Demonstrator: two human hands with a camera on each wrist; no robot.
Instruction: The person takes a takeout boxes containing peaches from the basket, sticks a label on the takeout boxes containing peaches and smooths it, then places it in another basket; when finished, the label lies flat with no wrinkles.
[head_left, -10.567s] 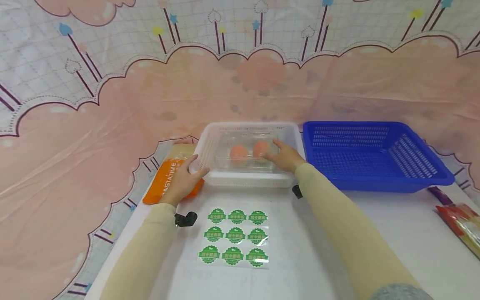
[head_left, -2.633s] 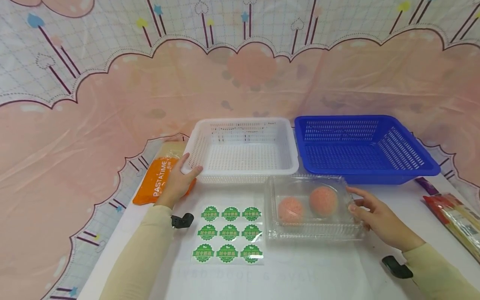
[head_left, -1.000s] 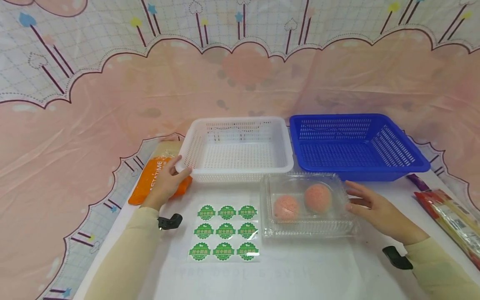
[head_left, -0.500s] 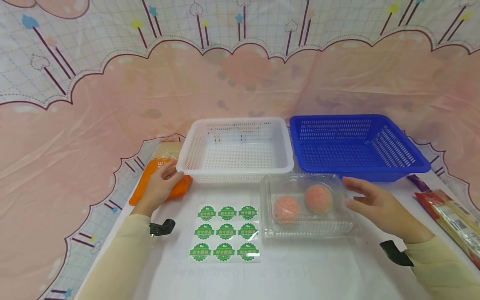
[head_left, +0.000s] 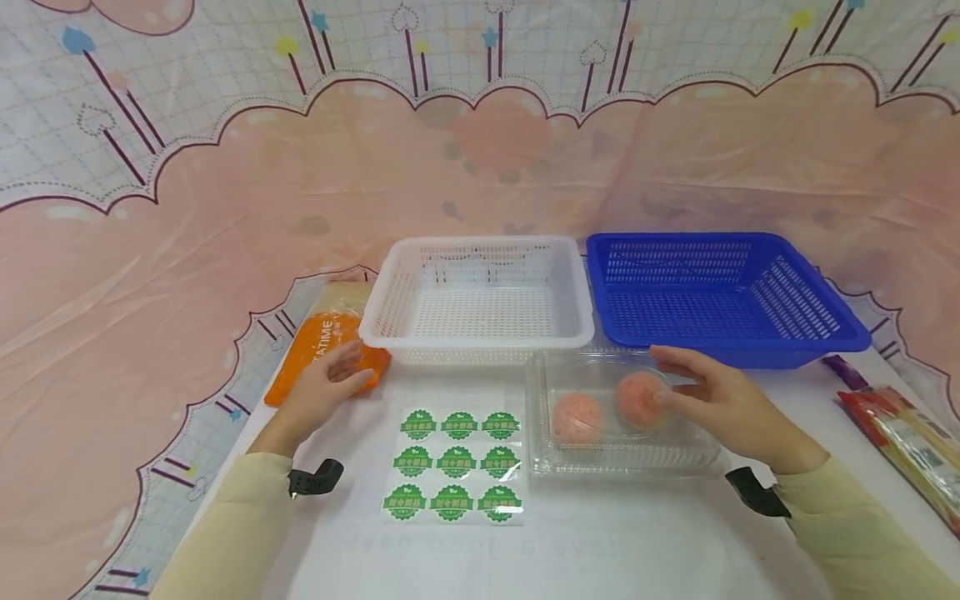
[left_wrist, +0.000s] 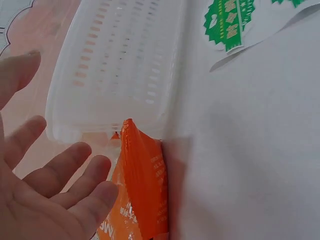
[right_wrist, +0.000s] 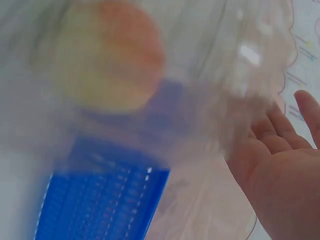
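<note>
Two hands (head_left: 726, 410); one clear box (head_left: 622, 460) holding two fruits (head_left: 578, 419); nine stickers (head_left: 456, 462).

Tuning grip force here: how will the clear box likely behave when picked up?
The clear box will probably flex if squeezed, as its walls look like thin plastic. Its glossy surface may be slippery. The two round fruits have space around them inside, so they'd likely roll and shift the weight if tilted.

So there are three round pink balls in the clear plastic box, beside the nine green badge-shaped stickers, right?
Not three: the head view shows two round pink balls in the clear plastic box, beside the nine green badge-shaped stickers.
</note>
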